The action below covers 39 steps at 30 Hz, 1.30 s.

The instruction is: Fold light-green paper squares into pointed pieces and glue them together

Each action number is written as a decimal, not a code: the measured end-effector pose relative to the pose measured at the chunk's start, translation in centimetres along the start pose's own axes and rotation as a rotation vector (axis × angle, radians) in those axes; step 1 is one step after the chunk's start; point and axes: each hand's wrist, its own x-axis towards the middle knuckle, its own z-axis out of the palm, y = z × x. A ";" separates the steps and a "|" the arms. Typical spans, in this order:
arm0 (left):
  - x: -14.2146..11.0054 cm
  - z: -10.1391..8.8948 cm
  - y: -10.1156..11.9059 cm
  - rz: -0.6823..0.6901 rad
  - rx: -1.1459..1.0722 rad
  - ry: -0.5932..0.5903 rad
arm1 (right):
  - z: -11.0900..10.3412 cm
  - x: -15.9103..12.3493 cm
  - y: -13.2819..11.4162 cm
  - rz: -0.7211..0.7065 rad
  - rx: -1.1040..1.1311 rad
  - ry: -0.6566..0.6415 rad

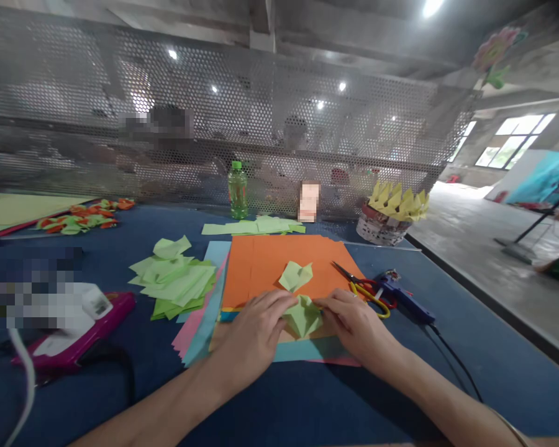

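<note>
A light green piece of folded paper (pixel 304 318) lies between my two hands over the front of a stack of coloured sheets. My left hand (pixel 265 323) is closed on its left edge, fingers bent over it. On the opposite edge my right hand (pixel 351 323) pinches the same paper. Just beyond them, another folded green paper (pixel 294 277) rests on the orange sheet (pixel 261 261). Blue, pink and tan sheets stick out from under the orange one. Scissors (pixel 372 299) with red and yellow handles lie near my right hand, tips on the orange sheet.
Left of the stack is a pile of green paper pieces (pixel 174 279); a magenta power strip (pixel 107 316) lies farther left. A blue glue gun (pixel 405 298) with a cord is at right. Behind stand a green bottle (pixel 238 192) and a basket with yellow paper points (pixel 382 226).
</note>
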 end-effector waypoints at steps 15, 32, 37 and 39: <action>0.0 -0.5 0.8 0.017 0.037 -0.034 | 0.0 -0.2 -0.8 -0.036 -0.001 -0.075; 0.1 -0.7 1.1 0.002 0.016 -0.045 | -0.1 -0.2 -0.8 -0.061 0.010 -0.064; 0.0 -0.6 1.0 -0.002 0.014 -0.043 | -0.2 -0.2 -0.9 -0.074 0.026 -0.063; -0.1 -0.5 0.9 -0.001 0.010 -0.037 | -0.2 -0.2 -0.9 -0.081 0.029 -0.054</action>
